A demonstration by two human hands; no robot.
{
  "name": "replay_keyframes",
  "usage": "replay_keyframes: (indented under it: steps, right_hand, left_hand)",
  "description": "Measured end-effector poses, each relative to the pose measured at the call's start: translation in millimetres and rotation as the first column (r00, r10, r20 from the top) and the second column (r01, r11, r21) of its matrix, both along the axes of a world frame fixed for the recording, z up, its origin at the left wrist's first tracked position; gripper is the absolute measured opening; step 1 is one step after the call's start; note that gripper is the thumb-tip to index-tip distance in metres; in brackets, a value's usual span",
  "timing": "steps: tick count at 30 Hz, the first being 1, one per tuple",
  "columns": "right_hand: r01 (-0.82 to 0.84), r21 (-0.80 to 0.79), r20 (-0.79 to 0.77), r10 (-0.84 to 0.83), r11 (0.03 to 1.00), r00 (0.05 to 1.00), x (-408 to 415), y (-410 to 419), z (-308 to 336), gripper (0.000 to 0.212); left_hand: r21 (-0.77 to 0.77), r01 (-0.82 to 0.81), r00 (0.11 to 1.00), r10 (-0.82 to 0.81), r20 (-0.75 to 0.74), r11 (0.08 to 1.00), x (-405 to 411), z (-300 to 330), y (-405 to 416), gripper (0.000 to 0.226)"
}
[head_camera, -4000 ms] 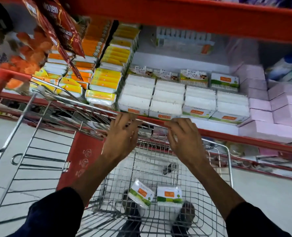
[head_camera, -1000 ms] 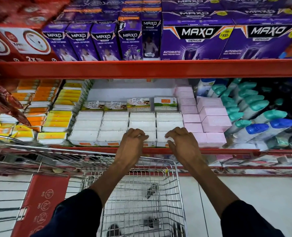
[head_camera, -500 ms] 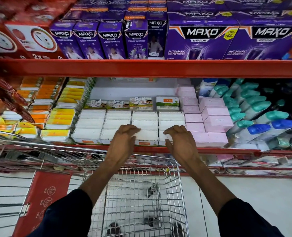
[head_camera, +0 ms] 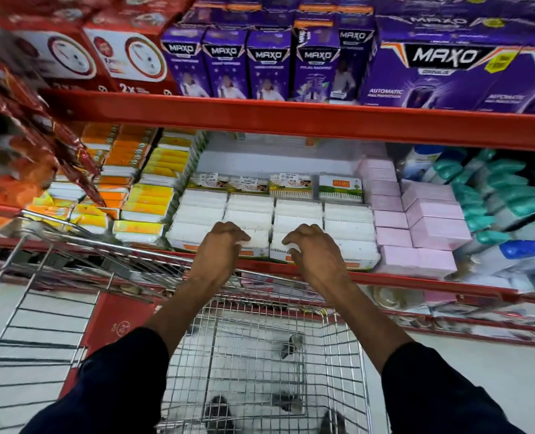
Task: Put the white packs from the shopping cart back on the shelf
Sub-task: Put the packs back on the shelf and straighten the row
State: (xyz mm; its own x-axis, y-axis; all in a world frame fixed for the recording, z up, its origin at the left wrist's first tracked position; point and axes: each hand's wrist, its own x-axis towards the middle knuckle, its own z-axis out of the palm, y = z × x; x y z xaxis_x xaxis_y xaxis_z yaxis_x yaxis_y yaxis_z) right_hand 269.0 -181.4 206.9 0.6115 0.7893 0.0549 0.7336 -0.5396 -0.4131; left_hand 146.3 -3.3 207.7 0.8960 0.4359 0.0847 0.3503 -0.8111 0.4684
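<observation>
Both hands on front packs, mid shelf, cart below.

Shopping cart [head_camera: 259, 355] sits in front of & below the shelf [head_camera: 416, 281]; 2nd cart [head_camera: 56, 255] to its left. White packs [head_camera: 297, 220] in four rows front-to-back at shelf centre, upright packs [head_camera: 291, 184] behind them. Left hand [head_camera: 220, 249] rests on front pack of 2nd row from left, right hand [head_camera: 314, 253] on front pack of 3rd row, hands apart. Flat packs [head_camera: 153, 189] stacked left of rows; boxes [head_camera: 429, 223] stacked right, bottles [head_camera: 504, 214] further right. Maxo boxes [head_camera: 269, 64] on upper shelf [head_camera: 291, 115] above.
</observation>
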Motion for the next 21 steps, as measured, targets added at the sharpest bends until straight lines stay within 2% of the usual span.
replay_keyframes:
  steps: [12, 17, 21]
  right_hand:
    - [0.02, -0.002, 0.024, -0.02, 1.0, 1.0, -4, 3, 1, 0.024]
    - [-0.027, 0.088, 0.039, 0.023, 0.996, 0.999, -21, 26, 5, 0.03]
    - [-0.112, 0.067, 0.052, 0.109, 0.991, 0.993, -38, 59, 1, 0.032]
  left_hand:
    - [-0.02, 0.056, 0.998, -0.056, 0.022, 0.998, -6, 0, 5, 0.031]
    - [0.008, -0.087, 0.992, 0.086, 0.088, 0.996, -33, 1, 31, 0.034]
    - [0.056, -0.155, 0.988, 0.152, 0.039, 0.986, -47, 0, 50, 0.037]
